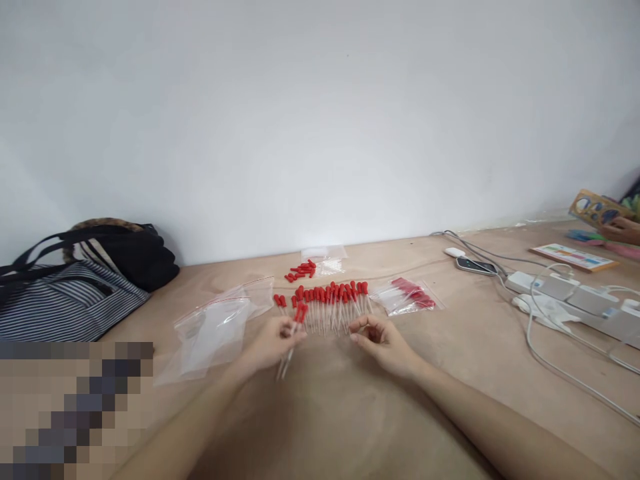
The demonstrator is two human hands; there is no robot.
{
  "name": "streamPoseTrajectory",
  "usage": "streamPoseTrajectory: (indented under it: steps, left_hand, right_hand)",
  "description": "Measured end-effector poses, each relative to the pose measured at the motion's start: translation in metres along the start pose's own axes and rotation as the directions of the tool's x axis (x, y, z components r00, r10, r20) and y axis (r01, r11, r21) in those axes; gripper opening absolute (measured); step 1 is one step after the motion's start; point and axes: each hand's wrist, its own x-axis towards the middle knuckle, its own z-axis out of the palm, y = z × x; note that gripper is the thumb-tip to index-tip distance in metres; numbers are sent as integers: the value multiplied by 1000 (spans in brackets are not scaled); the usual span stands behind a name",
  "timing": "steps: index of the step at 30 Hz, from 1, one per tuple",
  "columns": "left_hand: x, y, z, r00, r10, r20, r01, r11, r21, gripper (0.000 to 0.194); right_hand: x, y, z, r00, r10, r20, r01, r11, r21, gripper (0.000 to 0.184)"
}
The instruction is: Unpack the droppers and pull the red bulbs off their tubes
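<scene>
My left hand (277, 341) is closed around a couple of droppers (300, 313), their red bulbs up and their clear thin tubes slanting down below my fingers. To its right, many more droppers (333, 303) lie side by side in a rough row, bulbs toward the wall. At the right end of that row is my right hand (383, 341), fingers curled and thumb a little apart from the forefinger, close to the tube tips. Nothing shows in its grasp. Behind the row, loose red rubber bulbs (301, 269) lie in a small pile.
Clear zip bags (215, 333) lie at left; another bag (407, 295) with red bulbs sits at right. Further right are a phone-like device (475, 266), power strips (575, 299) and cables. A striped bag (65, 300) stands at far left. Another person's hand (623, 230) holds a board.
</scene>
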Motion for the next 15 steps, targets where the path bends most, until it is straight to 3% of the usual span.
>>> streamPoseTrajectory:
  steps: [2,4,8,15]
  left_hand:
    - [18,-9,-14,977,-80,-196,88,996,29,24]
    - [35,-18,-22,951,-147,-273,168,984,55,26]
    - [53,-31,-22,943,-191,-274,222,971,87,30]
    - [56,-41,-14,933,-214,-288,233,972,35,31]
  right_hand:
    - [2,2,-1,999,12,-34,-12,1000,1,29]
    - [1,4,-1,999,-1,-47,0,1000,-21,27]
    - [-2,4,-1,1000,-11,-28,8,996,-89,23]
    - [-5,3,-4,1000,-12,-24,10,997,-81,20]
